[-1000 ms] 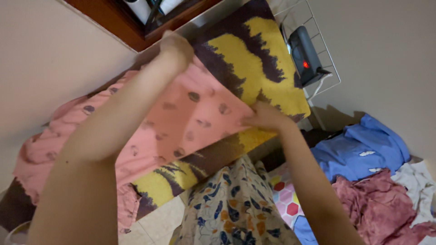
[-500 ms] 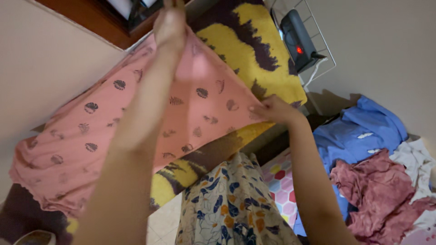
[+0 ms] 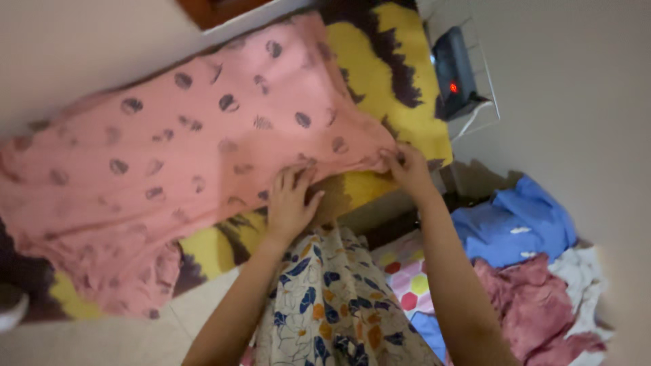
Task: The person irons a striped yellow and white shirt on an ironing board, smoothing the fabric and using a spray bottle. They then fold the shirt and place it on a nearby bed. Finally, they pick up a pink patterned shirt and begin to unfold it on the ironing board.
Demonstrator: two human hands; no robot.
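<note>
Change: my left hand (image 3: 290,203), raised high with the cloth half a second ago, is now down at the near edge; the pink printed garment (image 3: 176,149) has gone from lifted to spread flat.
Grip: left fingers spread and pressed on the hem; right hand (image 3: 409,169) pinches the garment's right corner.
Count: two hands, one pink garment, one iron (image 3: 453,74) with a red light.
Surface: yellow-and-dark patterned board cover (image 3: 380,61), garment lying across it.
Room: blue (image 3: 515,224), maroon (image 3: 536,305) and white clothes piled at right; beige wall (image 3: 576,88) beyond.
</note>
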